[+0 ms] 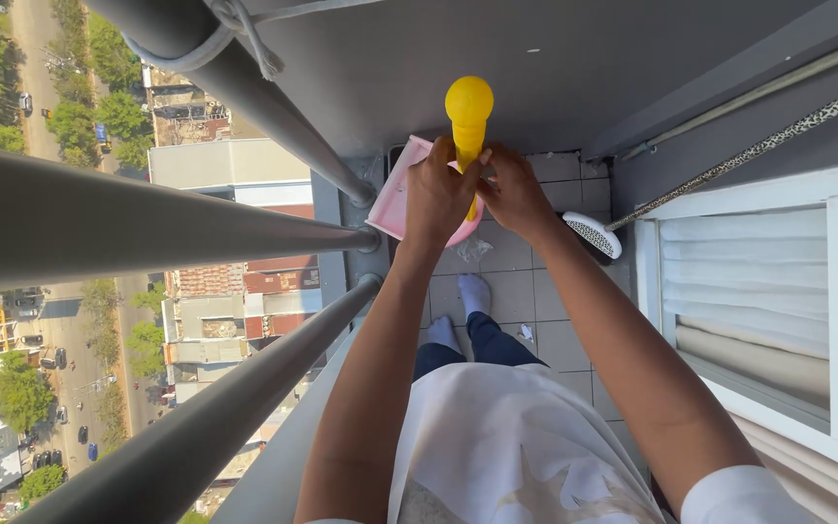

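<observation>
The yellow handle (468, 116), judged stiff, light plastic, is clamped mid-shaft by the left hand (438, 194) and right hand (513, 189), its knob at twelve o'clock.

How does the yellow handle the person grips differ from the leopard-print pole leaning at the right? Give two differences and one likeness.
The yellow handle is plain, thick and round-topped; the leopard-print pole is patterned and thin. The yellow handle stands under both the left hand and right hand; the leopard-print pole leans untouched along the wall. Both are long handles that rise from the tiled floor.
</observation>
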